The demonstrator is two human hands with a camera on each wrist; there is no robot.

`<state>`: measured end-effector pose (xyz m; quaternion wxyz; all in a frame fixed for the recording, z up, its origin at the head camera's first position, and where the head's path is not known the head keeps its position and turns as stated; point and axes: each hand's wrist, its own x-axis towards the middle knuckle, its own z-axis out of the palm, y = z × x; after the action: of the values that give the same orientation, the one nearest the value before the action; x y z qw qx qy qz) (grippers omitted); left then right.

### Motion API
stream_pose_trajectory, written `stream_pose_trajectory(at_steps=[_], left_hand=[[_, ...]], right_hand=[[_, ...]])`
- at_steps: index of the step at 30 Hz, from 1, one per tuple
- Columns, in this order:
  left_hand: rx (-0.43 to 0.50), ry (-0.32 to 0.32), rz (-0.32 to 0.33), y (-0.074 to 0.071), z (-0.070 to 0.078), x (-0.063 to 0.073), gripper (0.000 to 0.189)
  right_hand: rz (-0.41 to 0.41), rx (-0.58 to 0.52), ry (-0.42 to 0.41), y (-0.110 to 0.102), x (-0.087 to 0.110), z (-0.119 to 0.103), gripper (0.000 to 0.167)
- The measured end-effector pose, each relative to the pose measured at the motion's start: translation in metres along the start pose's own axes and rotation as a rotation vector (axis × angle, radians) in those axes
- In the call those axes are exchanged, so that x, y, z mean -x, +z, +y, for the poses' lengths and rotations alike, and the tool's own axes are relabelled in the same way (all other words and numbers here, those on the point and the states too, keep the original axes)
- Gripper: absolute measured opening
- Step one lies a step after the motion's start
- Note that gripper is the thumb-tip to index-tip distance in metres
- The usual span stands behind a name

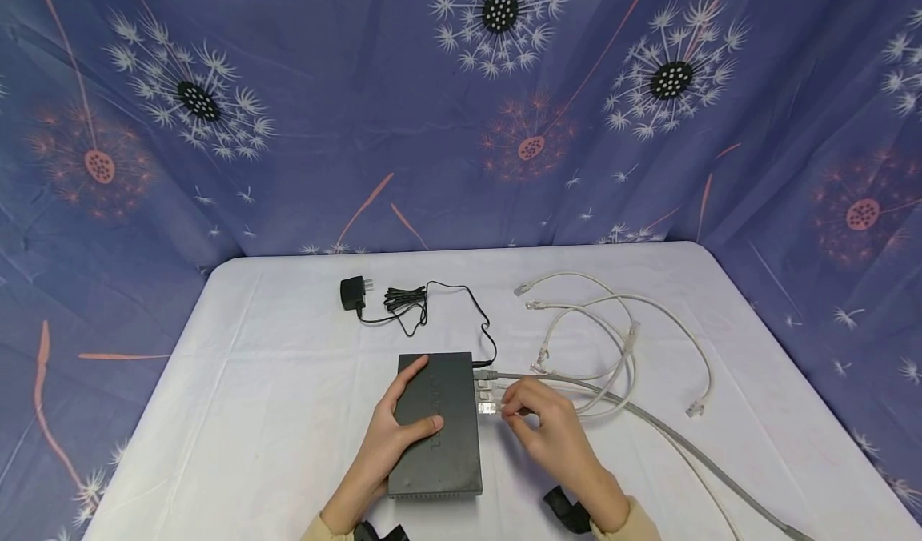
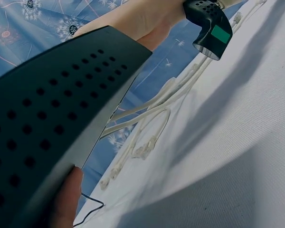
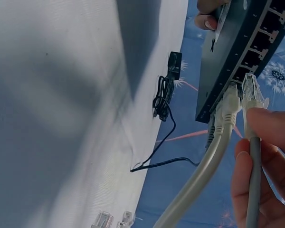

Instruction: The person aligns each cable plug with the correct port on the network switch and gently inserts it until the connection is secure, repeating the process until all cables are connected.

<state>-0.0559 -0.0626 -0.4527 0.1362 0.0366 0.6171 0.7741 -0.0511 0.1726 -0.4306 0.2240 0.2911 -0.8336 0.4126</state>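
Right hand [image 1: 551, 421] has a plug [image 1: 487, 407] pinched, center frame in the head view, long axis aimed left at the box [image 1: 455, 437], tip right by the ports [image 3: 251, 59]. That hand's way nearer them; left hand [image 1: 392, 427] grips the box's left side. Loose cables [image 1: 634, 333] lie right of center.

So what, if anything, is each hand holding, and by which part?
The left hand grips the flat black rectangular network box by the long side opposite its ports; the right hand pinches a round grey cable behind its clear plastic plug.
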Motion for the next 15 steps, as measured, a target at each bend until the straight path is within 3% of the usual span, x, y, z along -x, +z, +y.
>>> stream_pose_trajectory(at_steps=[15], left_hand=[[-0.006,0.008,-0.023,-0.0006,0.0001,0.0009,0.076]], right_hand=[[0.014,0.054,-0.053,0.0041,0.0032,-0.002,0.047]])
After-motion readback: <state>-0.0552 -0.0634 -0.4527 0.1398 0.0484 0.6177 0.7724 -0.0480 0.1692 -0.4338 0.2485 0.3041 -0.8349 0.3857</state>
